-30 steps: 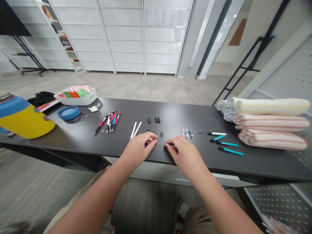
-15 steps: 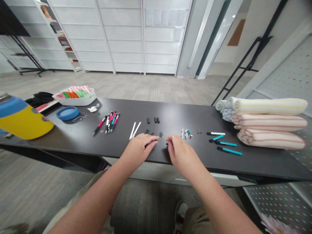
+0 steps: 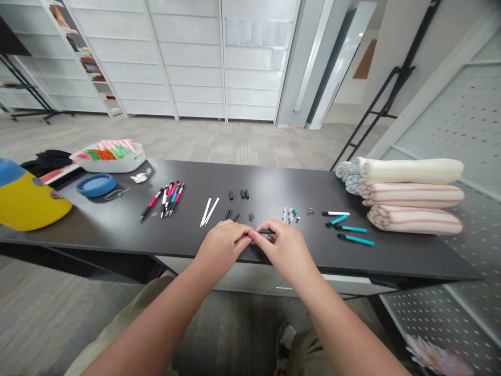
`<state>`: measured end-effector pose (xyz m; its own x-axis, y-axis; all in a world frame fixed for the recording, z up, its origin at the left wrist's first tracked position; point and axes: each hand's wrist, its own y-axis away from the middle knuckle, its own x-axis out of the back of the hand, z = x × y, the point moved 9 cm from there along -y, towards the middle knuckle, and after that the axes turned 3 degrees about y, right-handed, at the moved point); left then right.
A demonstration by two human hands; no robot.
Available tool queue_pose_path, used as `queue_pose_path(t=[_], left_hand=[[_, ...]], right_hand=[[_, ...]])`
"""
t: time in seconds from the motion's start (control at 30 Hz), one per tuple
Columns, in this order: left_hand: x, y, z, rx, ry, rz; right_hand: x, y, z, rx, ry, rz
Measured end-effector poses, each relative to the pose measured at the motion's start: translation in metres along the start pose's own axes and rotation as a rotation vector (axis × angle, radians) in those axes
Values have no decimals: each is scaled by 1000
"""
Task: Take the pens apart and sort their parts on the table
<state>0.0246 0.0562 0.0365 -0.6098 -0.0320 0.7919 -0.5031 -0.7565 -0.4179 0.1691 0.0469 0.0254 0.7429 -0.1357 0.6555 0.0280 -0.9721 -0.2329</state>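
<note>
My left hand [image 3: 224,245] and my right hand [image 3: 281,245] meet above the front of the dark table, fingertips touching. A short black pen barrel [image 3: 266,231] shows between the right fingers. The left thumb and fingers are pinched at its left end, which they mostly cover. Just beyond lie small dark pieces [image 3: 251,216] and several black tubes [image 3: 228,214]. Farther back are black caps [image 3: 244,194]. White refills [image 3: 210,211] lie to the left, and small clear and white pen parts [image 3: 289,214] with tiny springs [image 3: 310,211] to the right.
Assembled pens [image 3: 172,197] are heaped at the left, near a blue lid [image 3: 96,185], a white basket [image 3: 113,164] and a yellow container [image 3: 31,203]. Teal pen barrels [image 3: 356,239] lie at the right before rolled towels [image 3: 415,190]. The table's front edge [image 3: 332,269] is close to me.
My hands were apart and have come together. The right hand moved left with the black pen barrel, and its end is now in the left fingers. The view shifted slightly right.
</note>
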Motion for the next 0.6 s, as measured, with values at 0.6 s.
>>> queue_pose_path(t=[0.6], left_hand=[[-1,2,2,-62,72,67]], right_hand=[[131,4,50,-280,688,385]])
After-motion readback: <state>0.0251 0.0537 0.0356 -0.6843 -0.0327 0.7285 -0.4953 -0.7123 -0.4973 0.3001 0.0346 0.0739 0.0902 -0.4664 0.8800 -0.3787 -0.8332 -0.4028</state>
